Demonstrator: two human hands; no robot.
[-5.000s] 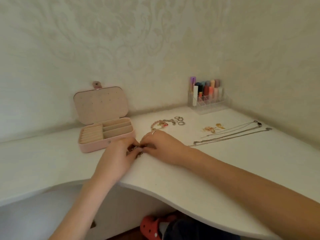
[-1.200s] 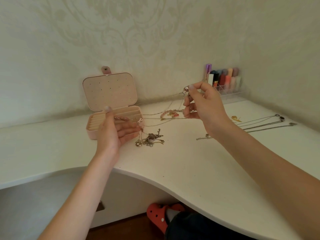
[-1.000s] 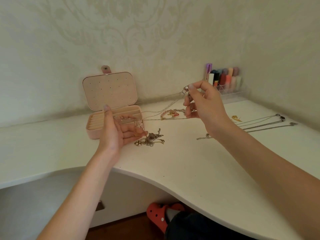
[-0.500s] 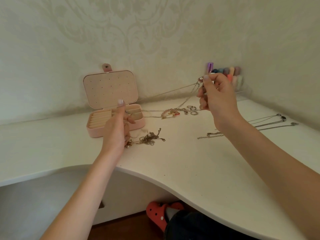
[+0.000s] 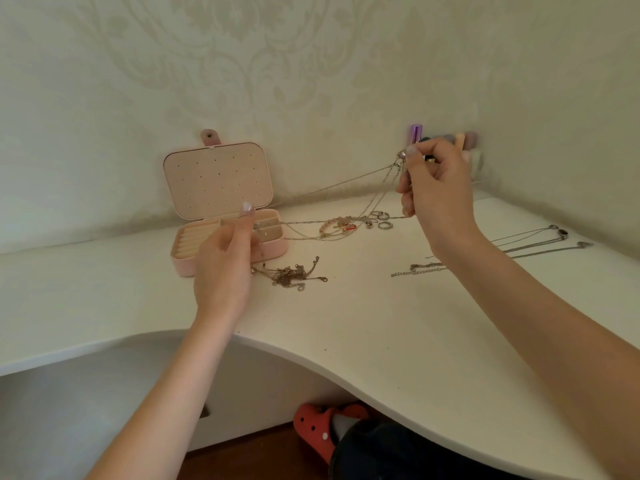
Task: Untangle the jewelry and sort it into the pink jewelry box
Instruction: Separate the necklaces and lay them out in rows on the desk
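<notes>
The pink jewelry box [image 5: 194, 265] stands open on the white desk, its lid upright against the wall. My left hand [image 5: 225, 261] is raised in front of the box and pinches one end of a thin chain necklace [image 5: 332, 183]. My right hand [image 5: 436, 188] is lifted higher at the right and pinches the other end with its small pendant. The chain stretches in loops between both hands above the desk. A tangled heap of chains [image 5: 291, 273] lies on the desk just right of my left hand.
A beaded bracelet [image 5: 337, 226] and a few rings [image 5: 381, 220] lie behind the chain. A short chain [image 5: 419, 270] and long necklaces [image 5: 540, 240] lie at the right. A clear organiser with lipsticks [image 5: 464, 143] stands in the corner. The desk's curved front edge [image 5: 311, 358] runs below.
From a huddle over the tangle on the desk, my hands have lifted and spread apart. The right hand rose up and right, drawing the chain taut out of the heap.
</notes>
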